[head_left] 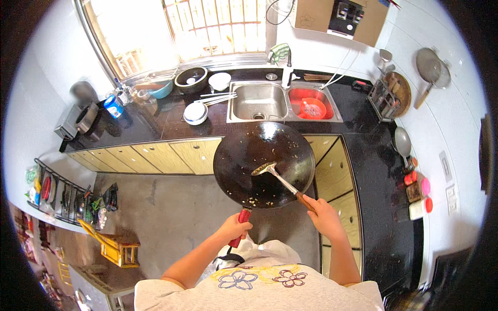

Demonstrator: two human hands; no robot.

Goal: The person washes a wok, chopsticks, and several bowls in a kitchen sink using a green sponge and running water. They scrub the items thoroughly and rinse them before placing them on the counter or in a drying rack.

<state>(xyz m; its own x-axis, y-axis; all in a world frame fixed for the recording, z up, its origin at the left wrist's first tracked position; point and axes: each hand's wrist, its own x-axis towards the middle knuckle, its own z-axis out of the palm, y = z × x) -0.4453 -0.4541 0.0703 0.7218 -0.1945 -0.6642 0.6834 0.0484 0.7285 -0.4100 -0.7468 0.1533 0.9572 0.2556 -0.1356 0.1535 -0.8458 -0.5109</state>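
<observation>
My left hand (235,228) is wrapped round the red handle of a large dark wok (238,155), which is held out in front of me, at the near edge of the sink counter. In my right hand (322,215) is a metal spatula (282,181) with a wooden grip. Its head rests inside the wok or just above the surface; I cannot tell which. Small bits of food (253,201) cling to the wok's inner wall, mostly on the near side. Beyond the wok is a steel sink (254,98) with two basins.
A red strainer basket (313,108) sits in the right basin. White bowls (195,113) and chopsticks (218,96) lie left of the sink. Along the right counter stand a ladle (401,141) and spice jars (415,193). A yellow stool (116,250) is on the floor at left.
</observation>
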